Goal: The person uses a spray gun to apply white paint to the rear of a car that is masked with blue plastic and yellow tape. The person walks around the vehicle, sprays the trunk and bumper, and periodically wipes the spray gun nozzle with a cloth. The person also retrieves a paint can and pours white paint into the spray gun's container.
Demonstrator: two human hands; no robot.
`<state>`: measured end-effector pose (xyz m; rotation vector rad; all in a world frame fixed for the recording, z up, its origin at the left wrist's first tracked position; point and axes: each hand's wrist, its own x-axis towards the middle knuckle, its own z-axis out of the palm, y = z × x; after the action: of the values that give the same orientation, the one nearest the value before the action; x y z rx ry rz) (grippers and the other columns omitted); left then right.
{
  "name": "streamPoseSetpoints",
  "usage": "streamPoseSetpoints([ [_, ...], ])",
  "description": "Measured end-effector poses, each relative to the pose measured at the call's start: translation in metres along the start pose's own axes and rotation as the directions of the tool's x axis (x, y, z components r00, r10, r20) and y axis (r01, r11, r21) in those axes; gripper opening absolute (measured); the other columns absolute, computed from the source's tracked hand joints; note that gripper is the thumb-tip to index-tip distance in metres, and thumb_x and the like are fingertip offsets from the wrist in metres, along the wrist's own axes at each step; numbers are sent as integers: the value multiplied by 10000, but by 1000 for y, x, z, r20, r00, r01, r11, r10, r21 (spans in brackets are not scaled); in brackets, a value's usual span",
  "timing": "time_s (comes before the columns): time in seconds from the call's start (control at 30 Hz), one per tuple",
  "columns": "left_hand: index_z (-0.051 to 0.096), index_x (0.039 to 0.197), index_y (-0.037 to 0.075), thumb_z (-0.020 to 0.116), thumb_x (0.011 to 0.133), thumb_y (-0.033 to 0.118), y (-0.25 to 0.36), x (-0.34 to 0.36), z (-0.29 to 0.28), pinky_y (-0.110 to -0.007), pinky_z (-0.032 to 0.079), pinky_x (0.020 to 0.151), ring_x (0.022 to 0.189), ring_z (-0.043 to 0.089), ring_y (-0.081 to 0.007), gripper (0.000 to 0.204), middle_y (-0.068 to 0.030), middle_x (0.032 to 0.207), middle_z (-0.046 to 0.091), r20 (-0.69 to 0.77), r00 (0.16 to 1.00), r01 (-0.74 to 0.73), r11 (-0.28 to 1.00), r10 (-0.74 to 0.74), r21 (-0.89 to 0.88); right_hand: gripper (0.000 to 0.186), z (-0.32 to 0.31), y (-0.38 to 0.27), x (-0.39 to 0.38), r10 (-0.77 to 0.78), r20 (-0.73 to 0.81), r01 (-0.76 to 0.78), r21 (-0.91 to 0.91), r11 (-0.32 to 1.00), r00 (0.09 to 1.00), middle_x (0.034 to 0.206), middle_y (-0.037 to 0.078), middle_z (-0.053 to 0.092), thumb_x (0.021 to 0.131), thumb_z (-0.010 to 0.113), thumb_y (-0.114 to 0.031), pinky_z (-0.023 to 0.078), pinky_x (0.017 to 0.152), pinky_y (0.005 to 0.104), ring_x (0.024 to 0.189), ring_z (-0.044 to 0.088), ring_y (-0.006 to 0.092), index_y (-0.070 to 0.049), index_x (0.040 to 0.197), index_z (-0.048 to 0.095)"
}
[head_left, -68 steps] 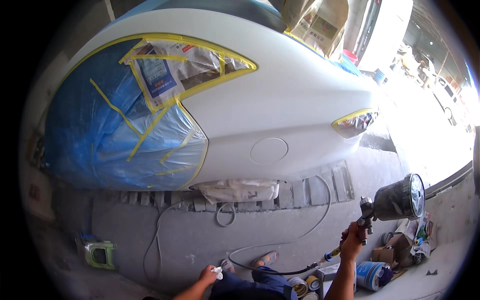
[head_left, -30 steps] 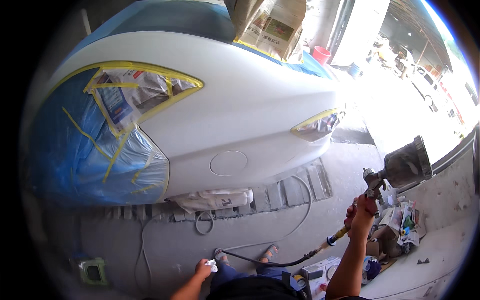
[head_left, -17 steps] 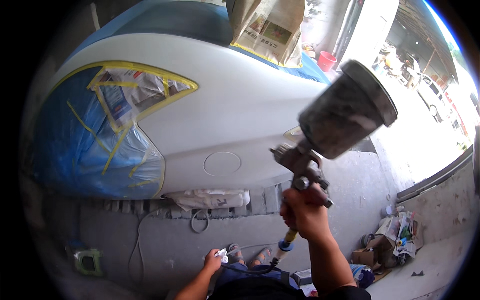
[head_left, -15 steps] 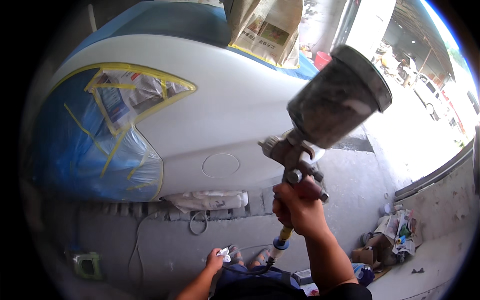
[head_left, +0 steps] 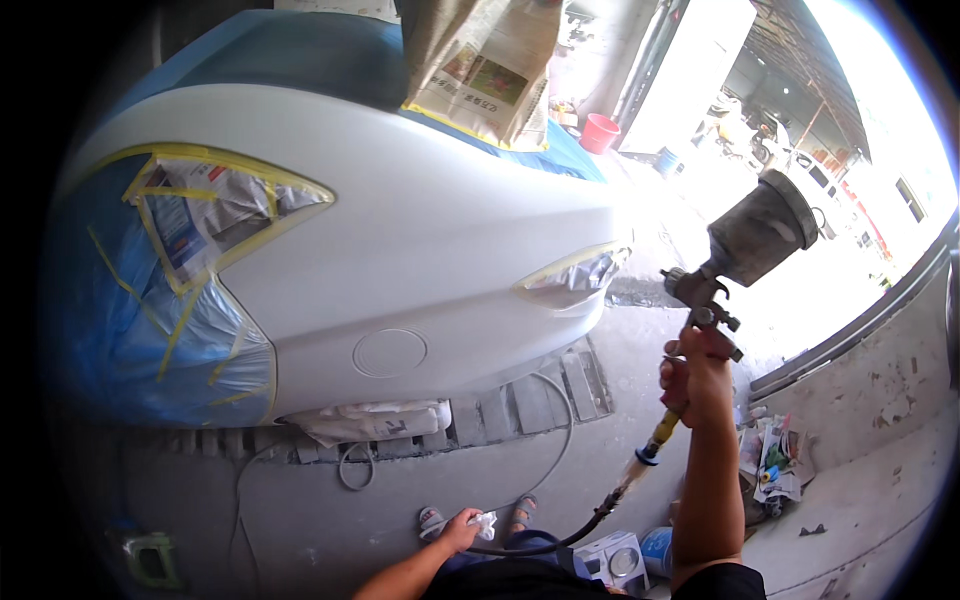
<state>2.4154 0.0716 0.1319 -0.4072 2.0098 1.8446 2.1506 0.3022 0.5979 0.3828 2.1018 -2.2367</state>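
My right hand (head_left: 695, 382) is closed around the handle of a spray gun (head_left: 757, 240), held up to the right of a white car body (head_left: 430, 225). The gun has a grey cup on top, and a dark air hose (head_left: 600, 515) hangs from its grip. Low in front of me, my left hand (head_left: 460, 530) pinches a crumpled white cloth or tissue (head_left: 486, 525). Yellow tape, newspaper (head_left: 215, 220) and blue film (head_left: 130, 320) cover parts of the car's left side. A second taped patch (head_left: 575, 275) sits near its right end.
Grey hose (head_left: 567, 400) loops over the floor beside a grate (head_left: 500, 425) under the car. To my right lie a paper heap (head_left: 775, 460) and a blue can (head_left: 657, 550). A red bucket (head_left: 599, 132) stands behind the car; a green frame-like object (head_left: 150, 560) is lower left.
My right hand has carried the spray gun rightward and farther from me, away from the car. The view has shifted, so the taped right end now shows. My left hand still holds the white cloth or tissue.
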Motion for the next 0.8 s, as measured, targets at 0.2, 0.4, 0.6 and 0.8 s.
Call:
streamPoseSetpoints([
  [0.2, 558, 1128, 18, 574, 838, 39, 57, 26, 66, -283, 452, 869, 971, 567, -146, 292, -75, 1035, 614, 38, 999, 9, 1000, -9, 20, 269, -92, -10, 49, -100, -187, 98, -25, 995, 977, 817, 18, 543, 882, 645, -312, 400, 364, 262, 563, 544, 126, -95, 951, 502],
  [0.4, 567, 1133, 32, 585, 824, 112, 77, 46, 107, -326, 458, 876, 990, 606, -216, 319, -120, 1055, 638, -10, 1000, -22, 1000, 22, 11, 290, -117, -23, 74, -23, -148, -4, -176, 984, 989, 661, 23, 543, 902, 594, -372, 362, 362, 233, 501, 517, 103, -89, 924, 537],
  [0.6, 550, 1139, 25, 554, 844, 55, 134, 60, 71, -254, 478, 728, 829, 566, -100, 296, -36, 968, 609, -233, 966, -130, 991, 117, -41, 314, -100, -25, 59, 16, 191, 9, -132, 991, 981, 623, 32, 568, 921, 556, -362, 357, 387, 217, 474, 501, 87, -59, 989, 598],
  [0.8, 585, 1054, 29, 538, 804, 74, 300, 71, -45, -281, 476, 714, 798, 573, -118, 259, -53, 901, 631, -526, 786, -279, 946, 324, 166, 201, -115, 3, 42, 21, 558, -30, 8, 1000, 829, 625, 27, 571, 884, 580, -144, 363, 452, 213, 497, 494, 80, -11, 1034, 600],
])
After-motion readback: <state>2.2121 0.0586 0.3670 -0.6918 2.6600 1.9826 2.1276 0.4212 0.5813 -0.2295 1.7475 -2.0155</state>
